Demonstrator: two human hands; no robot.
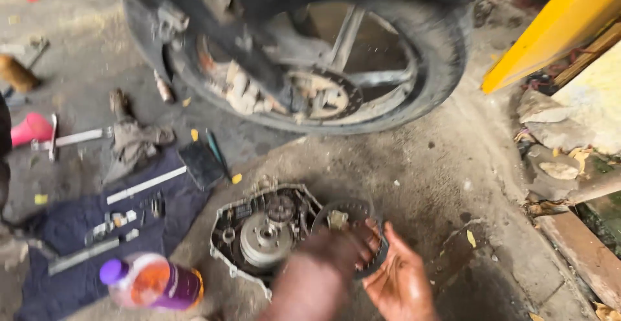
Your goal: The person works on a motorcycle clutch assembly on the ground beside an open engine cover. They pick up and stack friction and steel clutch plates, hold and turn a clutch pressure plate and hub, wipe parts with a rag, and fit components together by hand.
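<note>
Oily metal fills the space under our hands: a round clutch plate [352, 227] lies on the concrete floor [440, 166], and our left hand [333, 250] comes over it from the near side with its fingers curled down onto the disc, though motion blur means we cannot tell whether that grip is pinching the rim or only resting on it. Our right hand [398, 282] sits just to the right of the plate, palm up and fingers spread, holding nothing and touching the disc's edge at most. Just left of the left hand lies the open engine cover [259, 230], its gears and round hub facing up. Beyond both hands stands the motorcycle wheel [336, 55]. Further left, a dark cloth [97, 224] carries small loose parts and a metal bar, and a purple-capped bottle [152, 282] lies near its closest edge. Both palms look slick, so we judge that the plate could slip from greasy fingers and land in the grit, picking up dirt on its faces. It could also knock against the cover beside it. Small pieces on the cloth sit close enough that a careless sweep might scatter them.
</note>
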